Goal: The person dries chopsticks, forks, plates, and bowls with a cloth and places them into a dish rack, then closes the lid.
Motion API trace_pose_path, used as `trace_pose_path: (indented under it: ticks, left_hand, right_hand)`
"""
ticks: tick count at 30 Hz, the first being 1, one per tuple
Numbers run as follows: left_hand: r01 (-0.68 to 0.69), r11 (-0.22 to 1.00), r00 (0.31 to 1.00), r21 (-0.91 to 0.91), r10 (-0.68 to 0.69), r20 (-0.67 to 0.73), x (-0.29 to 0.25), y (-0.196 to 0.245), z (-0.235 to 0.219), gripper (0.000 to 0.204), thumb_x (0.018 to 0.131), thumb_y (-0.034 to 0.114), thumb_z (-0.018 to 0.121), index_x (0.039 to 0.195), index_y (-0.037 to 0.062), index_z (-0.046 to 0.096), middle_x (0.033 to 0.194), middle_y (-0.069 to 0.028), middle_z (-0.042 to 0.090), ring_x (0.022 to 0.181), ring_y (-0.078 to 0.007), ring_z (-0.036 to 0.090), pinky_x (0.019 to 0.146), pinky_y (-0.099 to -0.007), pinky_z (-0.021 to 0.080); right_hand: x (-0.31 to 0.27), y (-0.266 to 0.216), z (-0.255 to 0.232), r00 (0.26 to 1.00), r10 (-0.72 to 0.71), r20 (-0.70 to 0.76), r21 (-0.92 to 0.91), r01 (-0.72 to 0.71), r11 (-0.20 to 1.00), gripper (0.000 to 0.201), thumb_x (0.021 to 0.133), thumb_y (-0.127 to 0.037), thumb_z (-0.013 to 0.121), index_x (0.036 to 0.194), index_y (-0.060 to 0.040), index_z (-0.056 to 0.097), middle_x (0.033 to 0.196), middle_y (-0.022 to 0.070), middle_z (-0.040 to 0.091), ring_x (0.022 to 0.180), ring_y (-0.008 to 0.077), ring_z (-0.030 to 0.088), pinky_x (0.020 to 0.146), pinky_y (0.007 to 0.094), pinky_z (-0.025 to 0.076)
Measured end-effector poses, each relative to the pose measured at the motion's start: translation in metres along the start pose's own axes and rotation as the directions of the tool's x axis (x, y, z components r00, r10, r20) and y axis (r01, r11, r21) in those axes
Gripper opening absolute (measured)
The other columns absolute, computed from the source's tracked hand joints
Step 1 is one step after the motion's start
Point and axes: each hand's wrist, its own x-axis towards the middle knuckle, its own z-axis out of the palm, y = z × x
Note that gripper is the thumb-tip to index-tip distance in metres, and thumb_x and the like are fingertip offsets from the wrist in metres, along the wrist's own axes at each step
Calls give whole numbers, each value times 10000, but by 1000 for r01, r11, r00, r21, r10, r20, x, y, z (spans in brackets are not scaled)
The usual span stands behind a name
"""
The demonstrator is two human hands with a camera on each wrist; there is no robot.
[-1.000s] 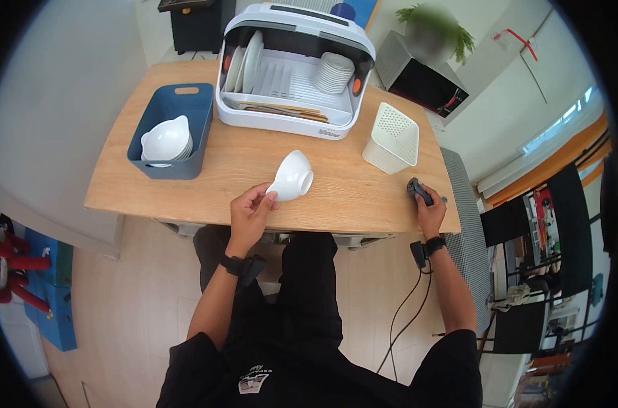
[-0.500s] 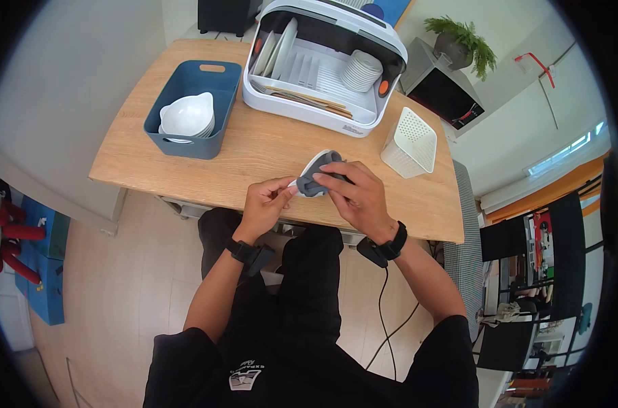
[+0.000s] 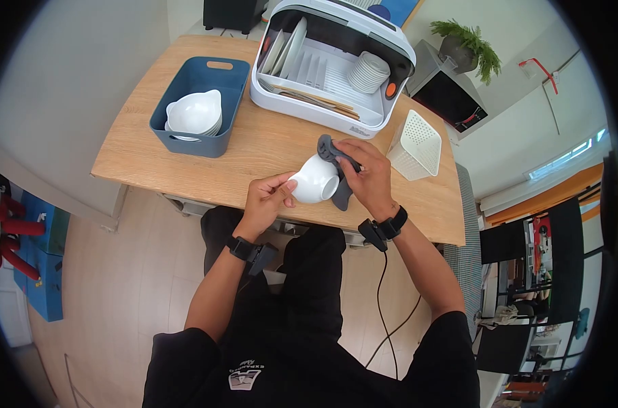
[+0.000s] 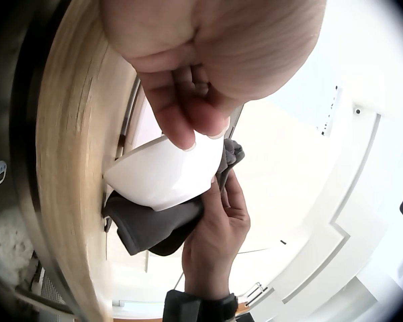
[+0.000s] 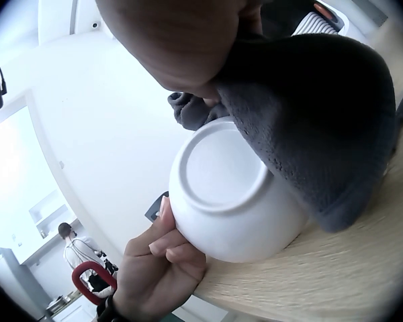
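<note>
A white bowl [image 3: 314,181] is tilted on its side above the front of the table, its round foot facing right in the head view. My left hand [image 3: 265,202] pinches the bowl by its rim between thumb and fingers. In my right hand [image 3: 370,178] is a dark grey cloth [image 3: 328,147], bunched at the bowl's far rim. Part of the cloth hangs down beside the foot. The right wrist view shows the bowl's underside [image 5: 221,168] with the cloth [image 5: 316,121] lying over its edge. Seen from the left wrist, the cloth [image 4: 148,225] drapes behind the bowl [image 4: 164,174].
A blue-grey bin [image 3: 210,146] holding stacked white bowls [image 3: 195,112] stands at left on the wooden table [image 3: 146,136]. Behind is a white dish rack [image 3: 309,112] with plates, small stacked dishes and chopsticks. A cream perforated basket [image 3: 416,146] stands at right.
My right hand has brought the cloth from the table's right side to the bowl. Since half a second ago, the cloth has shifted from over the bowl to its far rim, and the foot shows again.
</note>
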Motion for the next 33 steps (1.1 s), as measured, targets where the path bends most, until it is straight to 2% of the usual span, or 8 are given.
trace_pose_path:
  ticks: [1, 5, 7, 19, 23, 25, 30, 33]
  left_hand:
    - [10, 1000, 1000, -13, -10, -6, -1, 0, 0, 310, 983, 146, 666, 1222, -50, 681, 835, -34, 689, 657, -63, 564, 655, -237, 524]
    - [6, 996, 1000, -84, -8, -15, -1, 1, -1, 314, 990, 159, 656, 1227, -47, 677, 843, -35, 685, 661, -66, 567, 672, -248, 537]
    - [52, 977, 997, -204, -63, -46, 0, 2, -1, 335, 1006, 177, 635, 1247, -54, 653, 852, -28, 670, 665, -68, 564, 684, -256, 540]
    - [18, 873, 996, -488, -57, -64, 4, 1, -7, 343, 1050, 219, 555, 1273, -41, 578, 836, 11, 613, 651, -46, 537, 679, -249, 528]
    - [12, 863, 997, -506, -49, -60, 3, 3, -3, 320, 1046, 215, 562, 1248, -31, 587, 889, -12, 648, 669, -61, 581, 697, -260, 547]
    - [-4, 886, 995, -465, -42, -88, 3, 4, -1, 291, 1042, 209, 569, 1222, -18, 596, 931, -40, 676, 693, -82, 626, 715, -271, 562]
    - [-40, 929, 994, -368, 1, -106, 5, -2, 4, 223, 999, 169, 646, 1146, 1, 634, 863, -48, 684, 684, -96, 636, 699, -262, 556]
    - [-62, 957, 995, -282, 38, -91, 5, -2, 3, 189, 973, 152, 687, 1081, -3, 672, 798, -26, 669, 649, -77, 600, 638, -232, 508]
  right_hand:
    - [-3, 3, 0, 997, 77, 5, 17, -77, 997, 314, 805, 25, 726, 1112, -40, 744, 1077, 137, 729, 963, 290, 701, 838, 342, 556]
    - [-4, 9, 2, 996, 85, -4, 8, -85, 996, 287, 822, 13, 731, 1106, -27, 743, 1061, 146, 732, 937, 285, 708, 830, 330, 556]
    - [-4, 14, 3, 992, 122, -12, -35, -122, 992, 286, 827, 6, 736, 1111, -30, 744, 1056, 143, 732, 928, 273, 713, 817, 320, 555]
    - [-21, 15, 5, 993, 116, 10, -85, -115, 990, 291, 813, 4, 749, 1101, -33, 748, 1049, 136, 734, 912, 280, 719, 816, 315, 561]
    - [-32, 8, 4, 989, 138, 51, -91, -133, 987, 296, 797, 11, 754, 1089, -35, 751, 1058, 136, 733, 937, 283, 715, 829, 328, 563]
    - [-39, 7, 9, 995, 34, 91, -66, -28, 997, 306, 781, 14, 758, 1081, -45, 756, 1062, 134, 731, 965, 286, 707, 844, 341, 563]
    - [-47, -14, 19, 978, -120, 169, -43, 129, 991, 345, 752, 12, 774, 1081, -91, 765, 1060, 75, 729, 883, 269, 686, 786, 346, 560]
    - [-42, -21, 23, 980, -127, 151, 3, 128, 992, 338, 746, 4, 784, 1071, -89, 767, 1049, 78, 733, 890, 270, 691, 791, 348, 561]
